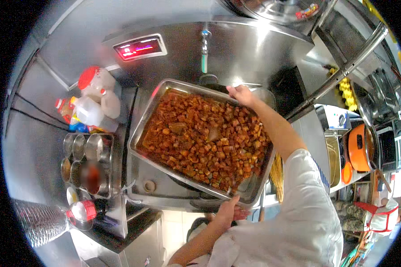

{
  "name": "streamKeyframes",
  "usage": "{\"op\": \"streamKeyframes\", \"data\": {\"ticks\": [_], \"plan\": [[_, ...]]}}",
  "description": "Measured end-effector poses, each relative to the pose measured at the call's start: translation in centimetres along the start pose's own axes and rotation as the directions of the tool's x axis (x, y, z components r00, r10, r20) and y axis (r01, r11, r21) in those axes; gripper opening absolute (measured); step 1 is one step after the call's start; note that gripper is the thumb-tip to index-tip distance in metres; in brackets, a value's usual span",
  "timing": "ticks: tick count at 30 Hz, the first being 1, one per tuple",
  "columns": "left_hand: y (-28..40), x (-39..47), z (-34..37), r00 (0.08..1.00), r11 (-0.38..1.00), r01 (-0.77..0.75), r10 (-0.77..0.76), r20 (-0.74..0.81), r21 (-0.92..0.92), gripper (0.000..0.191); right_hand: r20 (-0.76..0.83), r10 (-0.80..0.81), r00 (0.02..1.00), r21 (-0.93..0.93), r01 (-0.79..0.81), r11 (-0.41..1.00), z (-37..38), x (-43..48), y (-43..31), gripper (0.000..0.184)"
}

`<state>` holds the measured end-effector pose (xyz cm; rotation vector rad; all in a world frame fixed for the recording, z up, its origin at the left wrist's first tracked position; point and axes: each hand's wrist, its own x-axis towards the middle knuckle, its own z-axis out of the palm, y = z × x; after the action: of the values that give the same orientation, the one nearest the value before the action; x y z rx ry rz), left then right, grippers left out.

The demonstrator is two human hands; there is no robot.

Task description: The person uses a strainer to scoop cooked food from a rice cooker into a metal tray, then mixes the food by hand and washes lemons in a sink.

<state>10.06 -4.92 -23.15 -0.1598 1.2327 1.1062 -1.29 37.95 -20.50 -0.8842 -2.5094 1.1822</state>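
Note:
A deep rectangular stainless-steel tray (147, 125) fills the middle of the view, turned at a slant above the steel worktop. It holds diced, reddish-brown cooked food (200, 143), likely meat, in an oily sauce, with a few larger pale pieces among the cubes. My right hand (243, 96) grips the far rim towards the right. My left hand (225, 213) holds the near rim close to the lower right corner, where a patch of bare tray bottom shows. The fingers beneath the tray are partly hidden.
At left are seasoning pots (94, 147) in a steel rack, plastic jugs (88, 111) and a red-labelled bottle (83, 211). A tap (204, 50) and lit red display (138, 49) are at the back. A bamboo brush (277, 177) and orange pot (359, 148) stand right. Someone (382, 215) is far right.

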Motion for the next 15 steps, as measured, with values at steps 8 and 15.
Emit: {"op": "streamKeyframes", "data": {"ticks": [8,15], "plan": [[4.7,-0.8,-3.3,0.948,0.941,0.242,-0.281,0.151,0.235,0.047,-0.324,-0.349,0.879,-0.387,0.213,0.897,0.5,-4.3,-1.7,0.041],[12.8,-5.9,-17.0,0.877,0.932,-0.295,0.351,-0.328,0.209,0.045,-0.831,0.089,0.549,-0.28,-0.55,0.787,2.7,-25.3,-2.5,0.065]]}}
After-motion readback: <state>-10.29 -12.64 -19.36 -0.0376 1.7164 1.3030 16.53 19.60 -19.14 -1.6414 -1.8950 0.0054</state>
